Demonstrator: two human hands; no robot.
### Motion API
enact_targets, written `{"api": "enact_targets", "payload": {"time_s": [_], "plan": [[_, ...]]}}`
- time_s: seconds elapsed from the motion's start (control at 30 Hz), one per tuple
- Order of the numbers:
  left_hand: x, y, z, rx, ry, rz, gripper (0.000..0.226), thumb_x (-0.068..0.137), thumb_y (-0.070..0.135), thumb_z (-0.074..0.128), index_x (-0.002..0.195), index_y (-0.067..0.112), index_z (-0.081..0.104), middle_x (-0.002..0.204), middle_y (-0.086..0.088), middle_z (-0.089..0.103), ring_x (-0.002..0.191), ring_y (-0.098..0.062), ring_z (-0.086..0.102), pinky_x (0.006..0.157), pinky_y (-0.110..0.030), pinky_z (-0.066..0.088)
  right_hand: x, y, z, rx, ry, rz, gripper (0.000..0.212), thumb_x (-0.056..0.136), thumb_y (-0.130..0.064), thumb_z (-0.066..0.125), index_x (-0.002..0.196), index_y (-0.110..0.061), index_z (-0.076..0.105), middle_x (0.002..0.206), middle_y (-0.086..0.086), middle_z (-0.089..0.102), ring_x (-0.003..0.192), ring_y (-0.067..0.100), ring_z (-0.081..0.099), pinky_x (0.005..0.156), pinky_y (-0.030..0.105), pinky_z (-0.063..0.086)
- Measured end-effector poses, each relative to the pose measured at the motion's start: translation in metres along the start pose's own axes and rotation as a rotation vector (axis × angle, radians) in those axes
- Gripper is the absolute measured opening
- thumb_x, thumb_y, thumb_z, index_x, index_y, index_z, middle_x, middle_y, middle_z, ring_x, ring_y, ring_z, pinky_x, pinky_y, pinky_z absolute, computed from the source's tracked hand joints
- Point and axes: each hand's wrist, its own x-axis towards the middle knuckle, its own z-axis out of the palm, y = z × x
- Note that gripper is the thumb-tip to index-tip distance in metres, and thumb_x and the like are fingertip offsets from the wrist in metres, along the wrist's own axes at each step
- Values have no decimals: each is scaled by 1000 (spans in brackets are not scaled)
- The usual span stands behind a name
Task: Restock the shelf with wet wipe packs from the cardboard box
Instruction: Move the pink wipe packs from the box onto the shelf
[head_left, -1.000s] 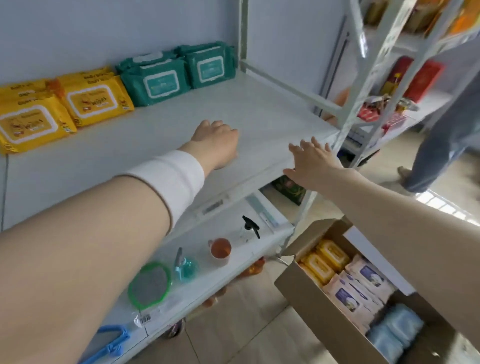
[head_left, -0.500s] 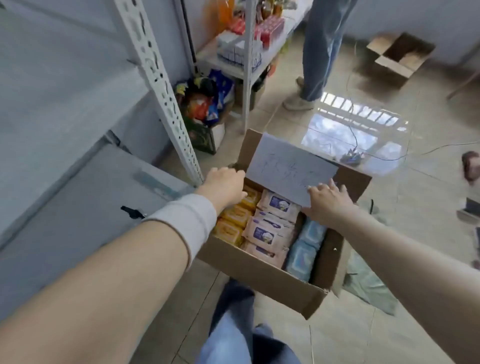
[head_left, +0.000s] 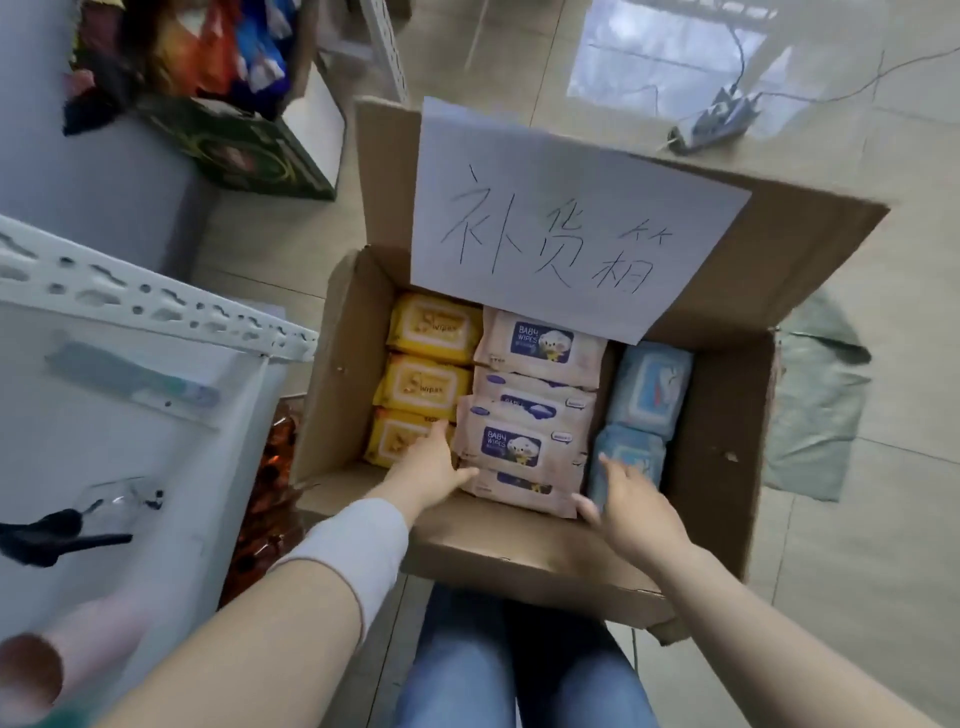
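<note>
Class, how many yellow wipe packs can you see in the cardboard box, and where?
3, in a column along the left side of the cardboard box: far yellow pack, middle yellow pack, and near yellow pack, partly behind the left hand. Others may lie hidden beneath.

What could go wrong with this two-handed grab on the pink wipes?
1. The pink packs lie stacked and overlapping. With the left hand and right hand only flanking the stack, a lower pack could slip out on the lift.
2. The right hand's fingers sit at the seam with the blue packs, so one might get dragged along.
3. The paper sign overhangs the cardboard box opening and could snag a rising stack.
</note>
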Motion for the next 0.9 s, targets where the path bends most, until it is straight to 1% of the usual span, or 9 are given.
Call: {"api": "enact_targets", "payload": {"time_s": [0.17, 0.23, 0.33, 0.37, 0.47, 0.53, 0.77, 0.83, 0.9], "plan": [[89, -7, 32, -256, 52, 14, 91, 79, 31, 71, 148, 13, 14, 152, -9, 30, 138, -27, 33, 111, -39, 31, 94, 2, 17, 712, 168, 169, 57, 92, -33, 55, 140, -8, 37, 137, 11, 50, 126, 26, 46, 87, 25, 36], [106, -11, 41, -290, 77, -8, 87, 76, 31, 74, 143, 9, 22, 146, -11, 39, 133, -28, 40, 108, -40, 36, 120, 5, 23, 867, 195, 209, 56, 88, -32, 61, 136, -9, 41, 120, 5, 58, 115, 24, 53, 80, 22, 39], [116, -13, 46, -284, 117, -53, 81, 74, 31, 76, 136, 5, 31, 139, -12, 46, 127, -29, 45, 102, -38, 41, 142, 11, 29, 891, 189, 204, 44, 81, -31, 71, 115, -13, 51, 83, -14, 51, 90, 14, 52, 59, 16, 38], [118, -14, 46, -274, 119, -56, 80, 73, 31, 77, 135, 5, 34, 136, -11, 48, 126, -29, 47, 101, -37, 42, 147, 13, 28, 886, 158, 198, 39, 79, -31, 73, 109, -16, 52, 82, -15, 51, 88, 12, 52, 59, 18, 39], [118, -14, 44, -229, -7, -17, 63, 75, 30, 75, 129, 12, 47, 129, -3, 56, 121, -23, 52, 99, -28, 40, 159, 17, 25, 881, 39, 168, 48, 75, -32, 76, 114, -12, 59, 108, -3, 65, 100, 17, 60, 84, 29, 49], [115, -14, 43, -262, -58, -22, 59, 76, 30, 74, 128, 14, 50, 129, -5, 58, 120, -24, 53, 104, -34, 41, 162, 19, 22, 874, 16, 134, 47, 74, -29, 77, 115, -11, 62, 115, 5, 67, 103, 20, 63, 93, 37, 51], [100, -23, 45, -530, -136, 28, 45, 81, 25, 70, 122, 26, 51, 123, 1, 64, 111, -16, 60, 102, -40, 46, 154, 19, 26, 889, 51, 77, 26, 84, -25, 68, 108, -18, 60, 105, 0, 63, 87, 13, 60, 61, 17, 44], [98, -26, 42, -564, -174, 33, 43, 82, 23, 69, 120, 26, 51, 124, 0, 63, 113, -16, 60, 101, -39, 47, 152, 16, 30, 933, 60, 94, 22, 83, -26, 69, 101, -21, 57, 101, -1, 63, 83, 13, 60, 60, 16, 45], [100, -29, 41, -546, -195, 55, 47, 80, 21, 71, 122, 26, 49, 125, 2, 60, 115, -14, 57, 101, -34, 44, 153, 13, 32, 987, 67, 120, 27, 79, -26, 73, 100, -19, 58, 101, 0, 64, 89, 17, 62, 69, 23, 50]]}}
